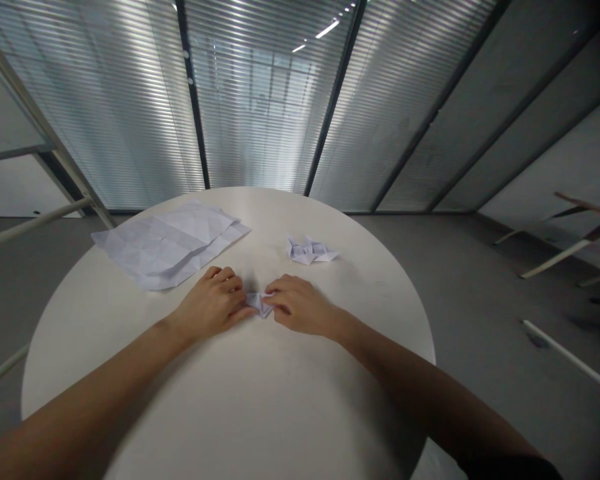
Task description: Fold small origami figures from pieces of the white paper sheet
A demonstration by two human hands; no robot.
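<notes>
Because the small folded paper (260, 305) is mostly covered by fingers, the work at this moment, which looks like pressing or shaping a fold, calls for small and patient movements. To do it well, I think one side should be held steady against the worktop (270, 407) while the other side is lined up edge to edge, and only then the crease pressed firmly from its middle outward. Too much force could tear or crumple the layers, as the paper seems thin.

The left hand (210, 303) is nearly closed: its fingers curl inward, and its thumb stretches along the near side to pinch the left end of the paper. The right hand (301, 305) is partly closed, with thumb and forefinger close together on the right end; the exact grip under the fingertips I cannot tell. The paper lies between both hands, near the middle of the worktop. Beyond the left hand lie large creased paper sheets (175, 243), and beyond the right, a folded paper figure (310, 251).
</notes>
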